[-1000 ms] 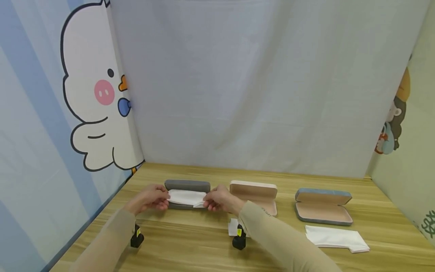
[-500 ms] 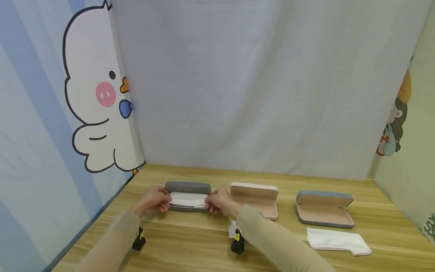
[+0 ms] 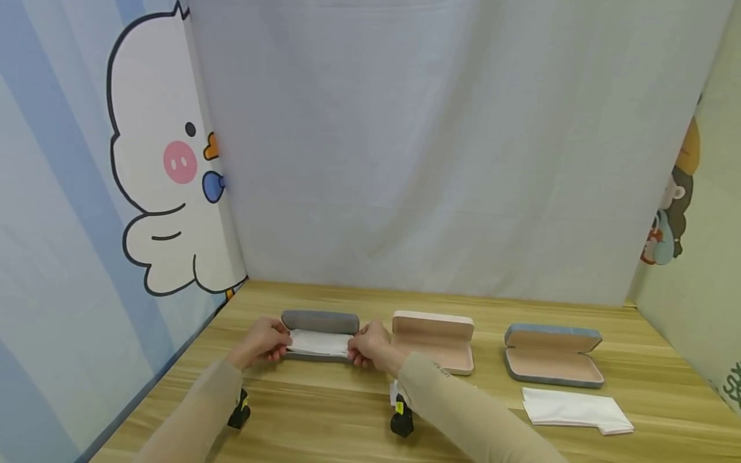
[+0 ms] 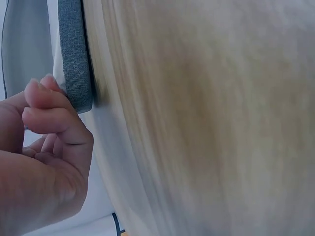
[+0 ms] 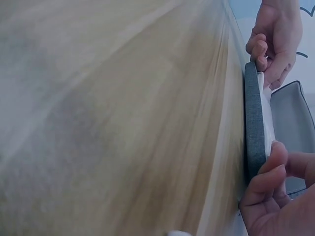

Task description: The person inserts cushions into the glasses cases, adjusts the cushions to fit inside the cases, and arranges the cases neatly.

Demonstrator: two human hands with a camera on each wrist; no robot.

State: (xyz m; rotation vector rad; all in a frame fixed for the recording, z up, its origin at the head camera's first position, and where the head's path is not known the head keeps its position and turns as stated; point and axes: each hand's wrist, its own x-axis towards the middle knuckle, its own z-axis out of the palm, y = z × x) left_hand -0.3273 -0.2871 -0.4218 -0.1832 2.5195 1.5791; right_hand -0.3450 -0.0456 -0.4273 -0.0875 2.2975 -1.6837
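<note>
A folded white cloth [image 3: 320,343] lies in the lower half of an open grey glasses case [image 3: 321,321], whose lid stands up at the back. My left hand [image 3: 263,342] pinches the cloth at its left end, fingertips right at the case's corner. At the other end my right hand [image 3: 373,345] pinches the cloth between thumb and fingers. In the right wrist view the cloth [image 5: 267,120] shows as a low white bulge above the case's front wall [image 5: 254,115]. The fingers partly hide both ends of the cloth.
To the right stand an open white glasses case [image 3: 433,350] with pink lining and an open blue one [image 3: 554,366]. A folded white cloth [image 3: 576,409] lies before the blue case. Another white piece [image 3: 395,393] is mostly hidden by the right sleeve.
The cloth has sunk lower and flatter into the grey case, and its loose front right corner is tucked in. Both hands have stayed at its ends.
</note>
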